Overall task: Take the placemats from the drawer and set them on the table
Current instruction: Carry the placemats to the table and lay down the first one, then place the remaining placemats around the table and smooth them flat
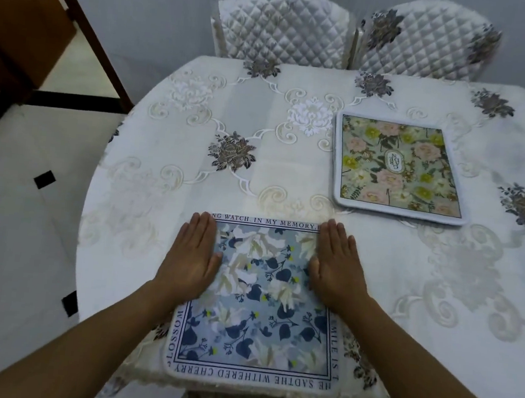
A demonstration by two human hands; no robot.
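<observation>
Lying near: blue floral placemat [261, 301], text-bordered, on table [168, 164]
Far right: green floral placemat [399, 167]
Left hand [191, 256]: flat, fingers spread open, pressing blue placemat's left edge
Right hand [338, 267]: flat, open, pressing its right edge

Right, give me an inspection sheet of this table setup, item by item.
Surface: round table under a white embroidered cloth.
Job's things: blue floral placemat at the near edge; green floral placemat farther right, flat.
Clutter: nothing seen.
Grippers: left hand and right hand flat, palms down, on the blue placemat's side edges.
Cables: nothing seen.
Surroundings: two quilted chairs beyond; tiled floor left.
</observation>
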